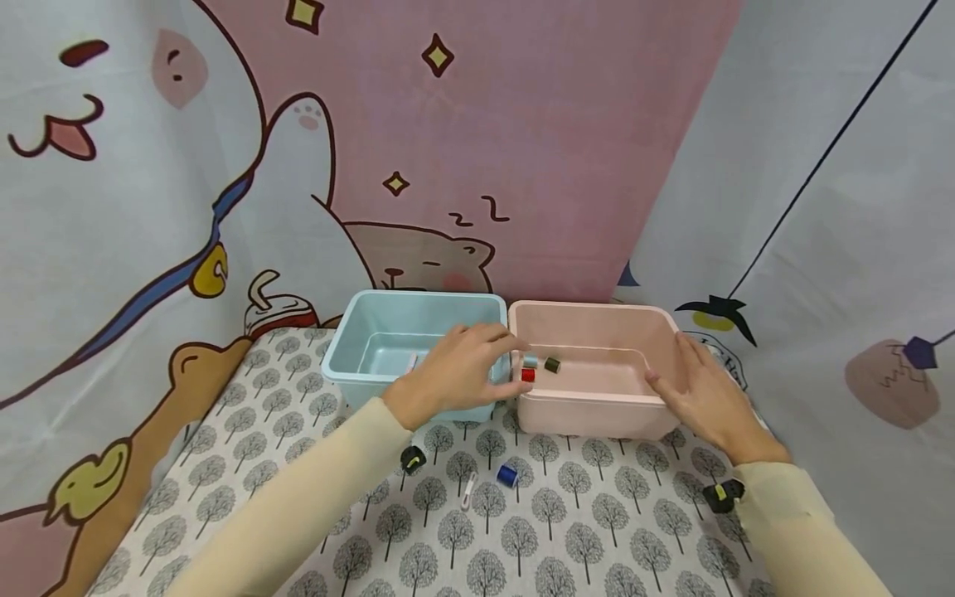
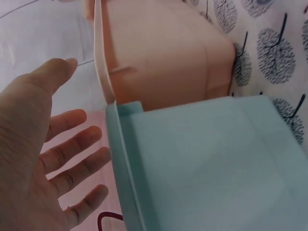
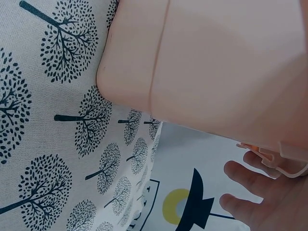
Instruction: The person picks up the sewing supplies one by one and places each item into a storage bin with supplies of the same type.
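My left hand (image 1: 466, 365) hovers over the adjoining walls of the light blue bin (image 1: 356, 380) and the pink bin (image 1: 589, 414). Its fingers are spread and hold nothing, as the left wrist view shows. My right hand (image 1: 712, 398) grips the right end of the pink bin, thumb over the rim and fingers (image 3: 245, 178) outside. Inside the pink bin, near its left wall, lie a red spool-like piece (image 1: 528, 375), a dark green one (image 1: 552, 364) and a light blue one (image 1: 530, 361). A small white item (image 1: 413, 361) lies in the blue bin, partly hidden.
On the tree-print cloth (image 1: 518, 535) in front of the bins lie a blue thread spool (image 1: 507, 476) and a slim white item (image 1: 468, 491), too small to identify. A cartoon-printed curtain (image 1: 552, 149) hangs close behind the bins.
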`<action>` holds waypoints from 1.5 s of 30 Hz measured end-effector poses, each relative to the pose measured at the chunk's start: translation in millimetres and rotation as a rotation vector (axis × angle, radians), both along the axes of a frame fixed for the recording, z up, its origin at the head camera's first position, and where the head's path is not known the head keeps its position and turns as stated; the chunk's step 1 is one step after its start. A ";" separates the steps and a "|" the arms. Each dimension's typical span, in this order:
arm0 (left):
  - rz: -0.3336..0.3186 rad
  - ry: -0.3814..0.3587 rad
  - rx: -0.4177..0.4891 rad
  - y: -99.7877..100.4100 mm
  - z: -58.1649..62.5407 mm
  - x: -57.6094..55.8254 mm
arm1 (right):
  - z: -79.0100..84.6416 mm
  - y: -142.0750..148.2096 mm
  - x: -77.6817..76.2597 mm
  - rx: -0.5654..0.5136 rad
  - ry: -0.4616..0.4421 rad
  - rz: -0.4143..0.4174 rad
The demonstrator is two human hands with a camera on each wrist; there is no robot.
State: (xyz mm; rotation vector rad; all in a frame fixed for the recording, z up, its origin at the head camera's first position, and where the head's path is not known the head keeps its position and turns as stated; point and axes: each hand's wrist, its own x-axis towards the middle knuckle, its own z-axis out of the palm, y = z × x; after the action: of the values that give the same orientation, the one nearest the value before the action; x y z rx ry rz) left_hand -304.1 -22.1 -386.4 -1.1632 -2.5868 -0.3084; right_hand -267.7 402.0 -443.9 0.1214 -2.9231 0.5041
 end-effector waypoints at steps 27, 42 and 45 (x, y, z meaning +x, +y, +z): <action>-0.188 0.189 0.065 -19.8 -34.3 50.1 | -1.0 -0.3 0.6 -0.008 -0.004 -0.007; -0.235 0.146 0.021 -22.9 -64.7 63.4 | 2.0 -1.6 0.8 -0.006 0.004 -0.006; -0.218 0.093 -0.006 -23.3 -69.8 65.0 | 1.4 -1.3 0.8 -0.006 0.006 -0.005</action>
State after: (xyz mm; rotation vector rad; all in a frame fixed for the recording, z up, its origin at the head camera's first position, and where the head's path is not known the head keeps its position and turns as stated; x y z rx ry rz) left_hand -239.0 -45.4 -456.2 -1.4300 -2.3865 -0.2855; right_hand -266.9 400.6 -442.5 0.1150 -2.9147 0.5107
